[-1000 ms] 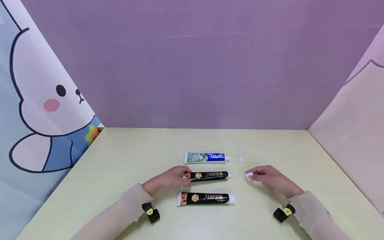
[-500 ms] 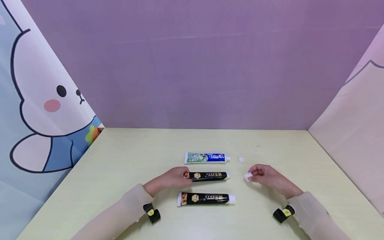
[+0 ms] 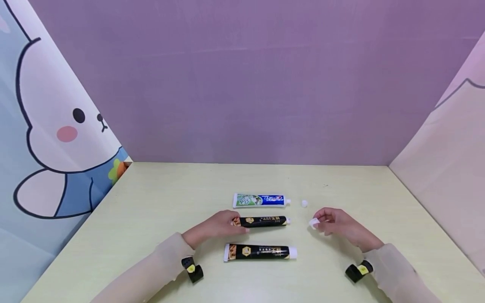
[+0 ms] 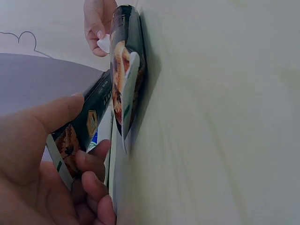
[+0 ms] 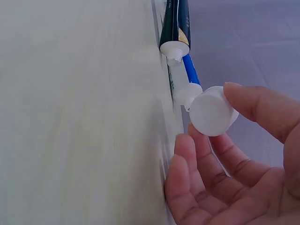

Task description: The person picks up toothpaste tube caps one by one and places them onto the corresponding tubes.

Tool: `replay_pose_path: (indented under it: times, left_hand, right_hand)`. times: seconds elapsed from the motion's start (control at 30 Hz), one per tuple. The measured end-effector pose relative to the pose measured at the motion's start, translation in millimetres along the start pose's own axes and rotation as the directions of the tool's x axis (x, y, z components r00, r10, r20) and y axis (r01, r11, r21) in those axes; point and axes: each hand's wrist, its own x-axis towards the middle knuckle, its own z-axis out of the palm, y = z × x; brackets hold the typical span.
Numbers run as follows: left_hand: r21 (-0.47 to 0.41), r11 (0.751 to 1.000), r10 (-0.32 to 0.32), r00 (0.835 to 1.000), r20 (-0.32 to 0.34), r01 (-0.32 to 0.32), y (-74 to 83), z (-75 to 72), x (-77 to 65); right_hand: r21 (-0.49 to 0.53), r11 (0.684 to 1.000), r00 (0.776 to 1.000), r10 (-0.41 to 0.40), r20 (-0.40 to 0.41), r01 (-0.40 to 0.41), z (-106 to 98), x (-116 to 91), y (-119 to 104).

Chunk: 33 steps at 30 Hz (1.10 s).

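Observation:
My left hand (image 3: 217, 226) grips the crimped end of a black toothpaste tube (image 3: 265, 221), its bare nozzle facing right. In the left wrist view the thumb lies along one side of this tube (image 4: 91, 119) and curled fingers are on the other. To the right, my right hand (image 3: 342, 226) pinches a white screw cap (image 3: 314, 223), apart from the nozzle. The right wrist view shows the cap (image 5: 211, 112) between thumb and fingertips, near the uncapped black tube (image 5: 176, 35). The little fingers' side of that hand is close to the tabletop.
A second black toothpaste tube (image 3: 261, 251), capped, lies nearer the front. Behind the held one lies a blue-and-green toothpaste tube (image 3: 261, 200) without its cap; a small white cap (image 3: 304, 203) sits beside its nozzle. A purple wall panel (image 3: 261, 105) bounds the table at the back.
The left thumb has slid a little right along the held tube, which has tilted slightly and shifted a touch left. The right hand with the cap has hardly moved.

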Motion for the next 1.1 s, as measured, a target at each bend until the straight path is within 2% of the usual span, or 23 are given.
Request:
replay_pose_path:
  times: [0.27, 0.47, 0.77, 1.1]
  left_hand:
    - [-0.048, 0.996, 0.070, 0.997, -0.021, -0.071, 0.8, -1.2, 0.5]
    - [-0.116, 0.990, 0.076, 0.996, -0.052, -0.082, 0.3, -1.5, 0.1]
    - [-0.169, 0.982, 0.082, 0.996, -0.045, -0.088, 0.7, -2.3, -4.8]
    - [-0.195, 0.975, 0.096, 0.992, -0.077, -0.109, 0.4, -2.8, -8.1]
  right_hand:
    - [0.034, 0.998, 0.998, -0.055, 0.030, 0.054, -1.0, -0.9, 5.9]
    - [-0.008, 0.998, 0.997, -0.068, 0.027, 0.068, 0.8, -2.2, 3.9]
    - [-0.014, 0.998, 0.998, -0.068, 0.015, 0.068, 2.7, -3.3, 0.3]
    - [0.073, 0.995, 0.996, -0.075, 0.047, 0.072, 4.9, -4.4, -4.6]
